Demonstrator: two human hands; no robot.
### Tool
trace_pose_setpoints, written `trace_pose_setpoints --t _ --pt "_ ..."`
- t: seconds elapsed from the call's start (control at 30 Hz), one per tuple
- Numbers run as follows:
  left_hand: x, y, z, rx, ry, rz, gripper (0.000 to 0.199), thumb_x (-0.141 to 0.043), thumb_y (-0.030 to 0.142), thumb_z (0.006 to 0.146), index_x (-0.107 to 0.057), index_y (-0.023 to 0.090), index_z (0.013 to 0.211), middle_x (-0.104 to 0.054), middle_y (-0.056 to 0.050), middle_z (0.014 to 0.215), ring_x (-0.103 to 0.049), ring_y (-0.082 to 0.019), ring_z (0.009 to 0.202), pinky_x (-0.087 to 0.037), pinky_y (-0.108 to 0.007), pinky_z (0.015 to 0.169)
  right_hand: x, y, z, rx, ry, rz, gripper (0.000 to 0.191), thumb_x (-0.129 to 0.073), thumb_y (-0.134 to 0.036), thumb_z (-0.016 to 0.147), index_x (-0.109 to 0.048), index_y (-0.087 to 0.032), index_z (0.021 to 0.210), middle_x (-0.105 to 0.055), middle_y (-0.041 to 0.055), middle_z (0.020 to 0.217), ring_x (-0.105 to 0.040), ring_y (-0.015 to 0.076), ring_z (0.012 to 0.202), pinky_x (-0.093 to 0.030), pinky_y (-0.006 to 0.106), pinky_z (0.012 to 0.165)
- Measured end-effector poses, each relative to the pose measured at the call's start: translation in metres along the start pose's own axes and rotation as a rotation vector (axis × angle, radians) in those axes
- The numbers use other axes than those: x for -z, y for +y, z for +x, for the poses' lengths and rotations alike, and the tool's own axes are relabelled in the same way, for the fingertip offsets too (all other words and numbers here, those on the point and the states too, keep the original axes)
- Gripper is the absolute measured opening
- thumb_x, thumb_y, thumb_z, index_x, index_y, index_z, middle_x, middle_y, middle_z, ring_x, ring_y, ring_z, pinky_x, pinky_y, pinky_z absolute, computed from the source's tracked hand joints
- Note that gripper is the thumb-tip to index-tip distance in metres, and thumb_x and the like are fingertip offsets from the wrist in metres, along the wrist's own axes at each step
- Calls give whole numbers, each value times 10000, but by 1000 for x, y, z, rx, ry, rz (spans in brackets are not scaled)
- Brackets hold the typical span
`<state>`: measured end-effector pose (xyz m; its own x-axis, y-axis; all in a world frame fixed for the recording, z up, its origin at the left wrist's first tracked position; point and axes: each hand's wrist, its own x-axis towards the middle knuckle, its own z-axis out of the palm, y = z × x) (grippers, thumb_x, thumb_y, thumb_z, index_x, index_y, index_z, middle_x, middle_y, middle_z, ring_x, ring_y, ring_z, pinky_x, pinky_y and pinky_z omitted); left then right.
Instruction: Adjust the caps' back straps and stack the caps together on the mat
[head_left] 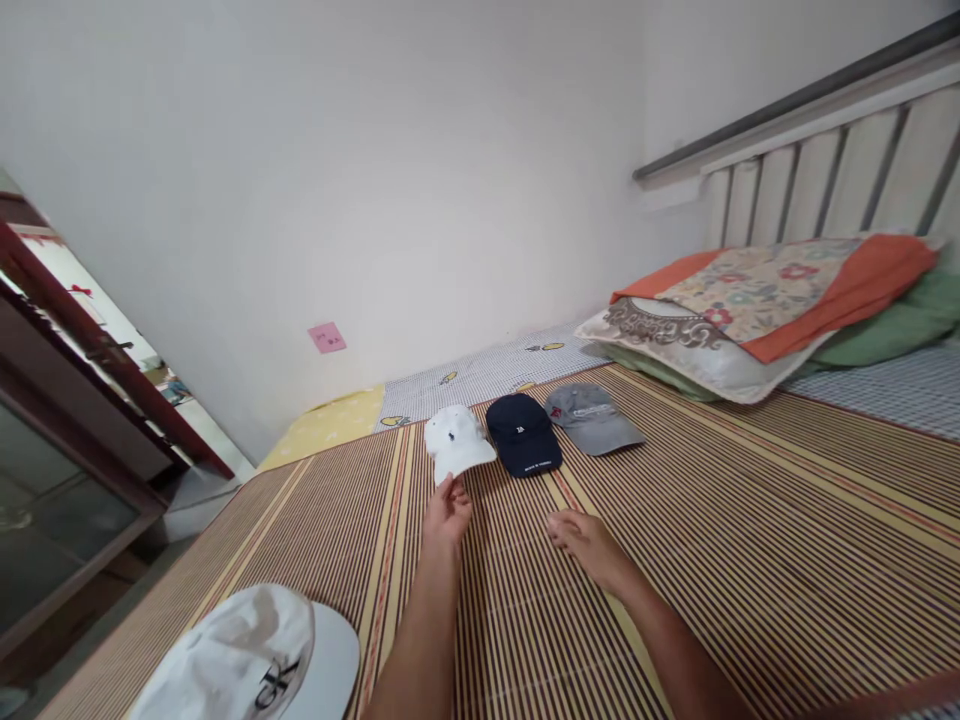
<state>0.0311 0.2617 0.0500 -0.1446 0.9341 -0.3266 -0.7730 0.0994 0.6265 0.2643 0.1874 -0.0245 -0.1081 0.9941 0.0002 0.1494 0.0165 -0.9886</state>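
Three baseball caps sit in a row on the striped bamboo mat. Leftmost is a white cap with a small dark emblem; beside it are a navy cap with white lettering and a grey cap. My left hand is at the white cap's brim, its fingertips closed on the front edge. Just below the navy cap, my right hand hovers over or rests on the mat, fingers loosely curled together with nothing in them. Another white cap, with black letters, lies at the lower left, partly cut off by the frame.
Pillows with an orange floral cover lie at the right, by a white slatted headboard. A plain wall with a pink note stands behind the bed. At the left is a door frame beyond the bed's edge.
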Motion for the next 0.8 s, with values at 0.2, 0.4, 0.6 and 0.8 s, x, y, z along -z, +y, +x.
trace_pose_setpoints --t 0.2,0.4,0.6,0.8 --pt "31 -91 -115 45 -83 -5 229 -795 -22 735 -681 126 866 -661 19 730 -527 -40 529 -447 -144 512 -17 -15 2 -22 -17 705 663 -606 -719 896 -694 -177 1269 -731 196 1340 -696 321 1249 -551 460 1044" --pt "53 -96 -154 71 -232 33 195 -839 231 756 -793 195 942 -806 -96 1063 -735 -243 1021 -584 -332 885 -13 -12 -4 -49 44 976 577 -942 -451 660 -778 -195 1150 -807 131 1201 -734 332 1171 -533 445 1065" --pt "20 5 -153 -172 -254 -66 242 -644 379 942 -810 221 1021 -791 -97 1240 -683 -258 1233 -551 -362 1018 -8 -12 -11 -68 -95 950 521 -938 -407 688 -784 -202 1142 -821 120 1155 -773 304 1051 -559 427 982" --pt "1 29 -177 -177 -143 30 145 -746 195 824 -817 186 951 -834 -69 927 -748 -279 1093 -549 -404 1051 -6 -21 -19 -42 -191 833 467 -916 -488 701 -802 -220 1066 -830 86 1099 -764 284 1020 -556 400 948"
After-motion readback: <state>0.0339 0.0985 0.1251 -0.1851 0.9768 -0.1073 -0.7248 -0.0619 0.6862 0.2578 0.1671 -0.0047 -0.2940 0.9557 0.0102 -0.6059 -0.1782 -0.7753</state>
